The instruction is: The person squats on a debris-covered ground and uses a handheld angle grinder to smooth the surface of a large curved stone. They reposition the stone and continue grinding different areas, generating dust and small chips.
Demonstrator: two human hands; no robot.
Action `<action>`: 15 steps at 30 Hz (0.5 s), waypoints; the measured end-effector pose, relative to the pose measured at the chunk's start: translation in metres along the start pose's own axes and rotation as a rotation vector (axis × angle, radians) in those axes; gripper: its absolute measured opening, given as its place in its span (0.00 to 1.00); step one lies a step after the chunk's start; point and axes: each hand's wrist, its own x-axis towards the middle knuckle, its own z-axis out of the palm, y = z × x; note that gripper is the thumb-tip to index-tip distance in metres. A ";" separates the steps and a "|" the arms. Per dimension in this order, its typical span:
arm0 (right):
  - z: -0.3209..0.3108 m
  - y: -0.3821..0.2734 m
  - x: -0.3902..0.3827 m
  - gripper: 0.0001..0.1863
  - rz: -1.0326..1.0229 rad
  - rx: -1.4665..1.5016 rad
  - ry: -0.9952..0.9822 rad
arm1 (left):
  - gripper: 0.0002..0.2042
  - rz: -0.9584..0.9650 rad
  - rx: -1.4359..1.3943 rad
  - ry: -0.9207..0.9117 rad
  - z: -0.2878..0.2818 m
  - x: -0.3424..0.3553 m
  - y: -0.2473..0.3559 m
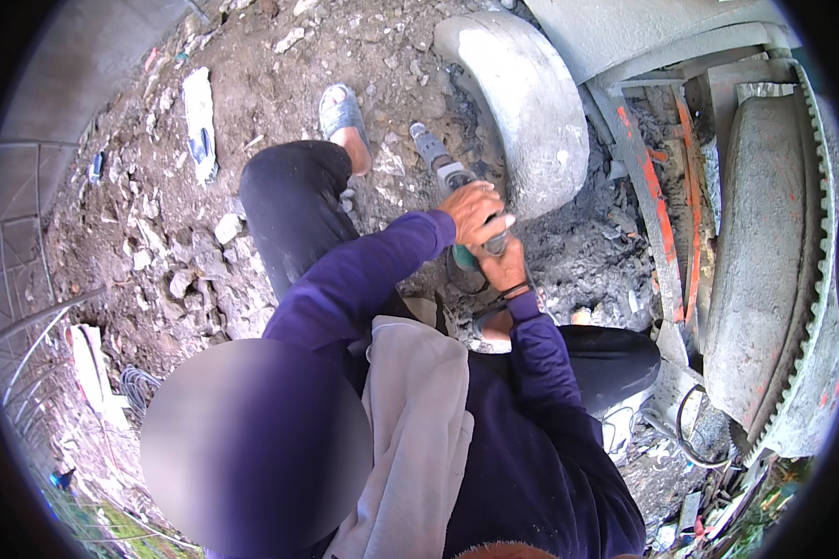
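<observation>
Between my knees, just left of the curved grey piece, is a power drill point(429, 145) with a grey front end and a green body. Its nose points away from me toward the ground, tilted to the left. My left hand point(475, 211) is wrapped over the middle of it. Behind that, my right hand point(503, 265) grips its rear end, close to the left one. The hands cover most of the body, and I cannot make out a bit at the tip. A curved, dust-covered grey piece point(545, 121) lies beside the tool, with no hand on it.
At the right stands a large drum point(760, 252) with a toothed ring point(825, 233), next to an orange-marked metal frame point(657, 210). Rubble point(228, 228) covers the ground. A white scrap point(199, 116) lies at far left, coiled wire point(138, 387) nearer. My sandalled foot point(345, 121) is ahead.
</observation>
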 end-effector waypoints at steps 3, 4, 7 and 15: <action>-0.037 -0.082 -0.019 0.11 0.037 0.237 -0.023 | 0.17 0.433 0.150 0.619 -0.005 0.004 0.034; -0.051 -0.094 -0.026 0.10 0.050 0.230 -0.040 | 0.12 0.440 0.102 0.653 -0.013 0.009 0.053; -0.090 -0.137 -0.050 0.09 0.158 0.146 -0.034 | 0.14 0.291 -0.298 0.577 -0.049 0.024 0.110; -0.083 -0.158 -0.047 0.08 0.192 -0.103 0.007 | 0.19 0.044 -0.745 0.448 -0.038 0.019 0.109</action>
